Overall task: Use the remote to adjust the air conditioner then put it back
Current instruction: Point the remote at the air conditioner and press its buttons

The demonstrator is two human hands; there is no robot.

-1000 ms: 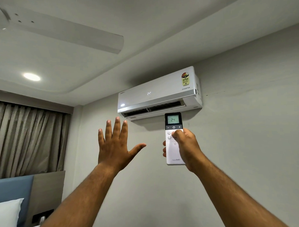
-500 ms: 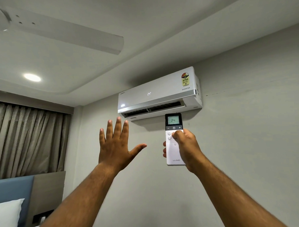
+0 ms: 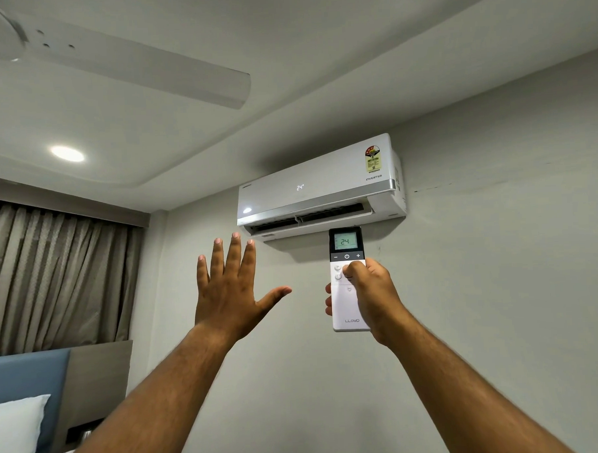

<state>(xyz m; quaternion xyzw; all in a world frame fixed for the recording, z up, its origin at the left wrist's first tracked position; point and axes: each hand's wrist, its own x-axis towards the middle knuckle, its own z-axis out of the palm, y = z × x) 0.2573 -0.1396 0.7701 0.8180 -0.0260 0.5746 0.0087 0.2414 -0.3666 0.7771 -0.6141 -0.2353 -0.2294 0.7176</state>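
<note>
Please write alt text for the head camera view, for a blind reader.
The right hand aims a white remote at a wall air conditioner; both show 24. The left hand is raised open beside it.

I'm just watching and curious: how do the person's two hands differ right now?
The left hand is open and empty, fingers spread and pointing up; the right hand is closed around the slim white remote control. The left hand touches nothing, while the right hand's thumb rests on the remote's round buttons. Both are bare and raised toward the white wall-mounted air conditioner.
</note>
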